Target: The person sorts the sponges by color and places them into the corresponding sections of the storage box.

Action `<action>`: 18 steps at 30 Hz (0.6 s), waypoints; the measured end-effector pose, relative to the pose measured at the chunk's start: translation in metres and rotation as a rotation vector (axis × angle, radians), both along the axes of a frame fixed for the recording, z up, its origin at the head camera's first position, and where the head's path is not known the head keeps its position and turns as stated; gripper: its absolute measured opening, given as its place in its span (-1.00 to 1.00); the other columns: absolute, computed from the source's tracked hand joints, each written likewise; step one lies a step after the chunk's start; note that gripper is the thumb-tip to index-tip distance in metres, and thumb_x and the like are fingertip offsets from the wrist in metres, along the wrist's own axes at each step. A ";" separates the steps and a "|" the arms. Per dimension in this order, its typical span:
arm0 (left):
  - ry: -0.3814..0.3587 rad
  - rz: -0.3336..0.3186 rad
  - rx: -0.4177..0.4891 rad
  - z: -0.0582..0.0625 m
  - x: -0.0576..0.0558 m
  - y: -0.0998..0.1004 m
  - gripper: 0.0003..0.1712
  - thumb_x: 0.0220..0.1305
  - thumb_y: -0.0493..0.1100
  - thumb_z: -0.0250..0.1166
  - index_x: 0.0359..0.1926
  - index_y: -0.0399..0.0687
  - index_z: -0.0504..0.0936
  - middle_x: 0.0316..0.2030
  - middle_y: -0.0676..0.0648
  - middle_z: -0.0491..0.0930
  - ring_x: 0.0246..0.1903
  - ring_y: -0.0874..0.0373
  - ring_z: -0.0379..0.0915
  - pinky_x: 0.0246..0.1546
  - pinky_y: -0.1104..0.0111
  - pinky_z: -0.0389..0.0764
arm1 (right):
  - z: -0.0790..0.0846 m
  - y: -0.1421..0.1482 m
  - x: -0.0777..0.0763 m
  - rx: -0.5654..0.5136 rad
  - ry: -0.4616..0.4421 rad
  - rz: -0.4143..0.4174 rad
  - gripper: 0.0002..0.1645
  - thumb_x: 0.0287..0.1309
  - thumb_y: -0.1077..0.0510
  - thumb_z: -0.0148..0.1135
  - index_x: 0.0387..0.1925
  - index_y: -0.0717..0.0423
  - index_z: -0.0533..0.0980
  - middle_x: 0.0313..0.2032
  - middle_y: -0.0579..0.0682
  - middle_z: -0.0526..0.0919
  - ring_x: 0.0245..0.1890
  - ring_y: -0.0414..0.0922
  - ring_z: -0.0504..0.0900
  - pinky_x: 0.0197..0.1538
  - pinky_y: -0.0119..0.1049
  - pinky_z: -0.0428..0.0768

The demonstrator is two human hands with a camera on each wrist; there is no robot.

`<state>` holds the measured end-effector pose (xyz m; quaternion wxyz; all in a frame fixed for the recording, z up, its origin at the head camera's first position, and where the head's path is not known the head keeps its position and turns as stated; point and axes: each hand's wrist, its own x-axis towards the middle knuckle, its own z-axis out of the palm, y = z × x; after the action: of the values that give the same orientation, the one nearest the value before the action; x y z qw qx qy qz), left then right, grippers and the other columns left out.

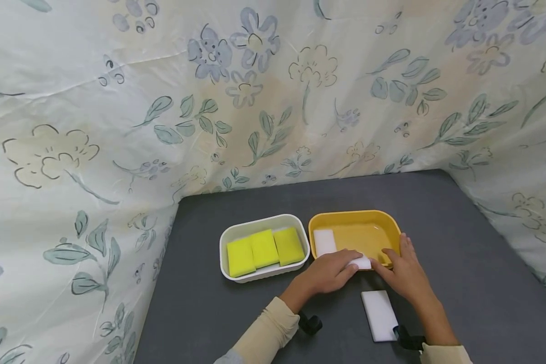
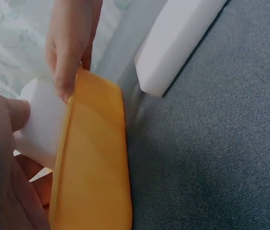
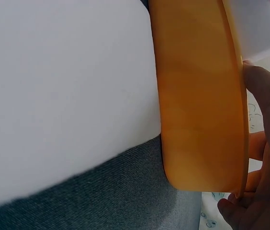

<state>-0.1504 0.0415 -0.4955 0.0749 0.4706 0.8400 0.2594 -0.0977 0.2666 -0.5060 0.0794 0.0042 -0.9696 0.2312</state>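
My left hand [image 1: 329, 272] pinches a white sponge block [image 1: 362, 262] between thumb and fingers. The block is over the near rim of a yellow tray [image 1: 355, 219], tilted in the left wrist view. At the tray's near right corner, my right hand [image 1: 407, 278] grips the rim, thumb on the near edge and fingers spread over the right end. A second white sponge block [image 1: 324, 241] lies inside the tray at its left end. Another white sponge block [image 1: 379, 316] rests on the table between my forearms; it looms large in the right wrist view.
A white tray [image 1: 265, 275] stands close to the yellow tray's left side. Several yellow sponges [image 1: 264, 248] lie side by side in it. The dark grey table [image 1: 186, 313] is bordered at the back and sides by a floral cloth [image 1: 255, 126].
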 end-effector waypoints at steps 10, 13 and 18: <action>0.053 0.024 -0.056 -0.002 -0.001 0.003 -0.52 0.42 0.03 -0.24 0.29 0.15 0.25 0.24 0.12 0.24 0.24 0.33 0.02 0.21 0.46 -0.02 | -0.002 -0.001 0.001 0.006 0.006 -0.006 -0.17 0.06 -0.30 0.10 -0.01 0.41 0.42 0.31 0.40 -0.23 0.31 0.24 -0.29 0.03 0.35 0.06; 0.064 0.054 -0.088 -0.003 -0.002 0.005 -0.53 0.41 0.04 -0.22 0.29 0.21 0.25 0.24 0.12 0.24 0.24 0.33 0.02 0.20 0.46 0.02 | -0.002 -0.001 0.001 0.008 -0.001 -0.011 -0.16 0.06 -0.30 0.10 -0.01 0.42 0.42 0.31 0.39 -0.25 0.31 0.23 -0.31 0.03 0.35 0.05; 0.090 0.087 -0.085 -0.005 -0.005 0.010 -0.55 0.40 0.03 -0.18 0.26 0.25 0.30 0.21 0.11 0.30 0.21 0.32 0.10 0.16 0.42 0.15 | -0.002 -0.001 0.001 -0.005 -0.004 -0.009 -0.16 0.07 -0.30 0.09 -0.02 0.43 0.42 0.31 0.39 -0.26 0.31 0.24 -0.32 0.06 0.35 0.01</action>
<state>-0.1551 0.0514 -0.5010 0.0458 0.4410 0.8725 0.2052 -0.0969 0.2658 -0.5078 0.0786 -0.0006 -0.9692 0.2335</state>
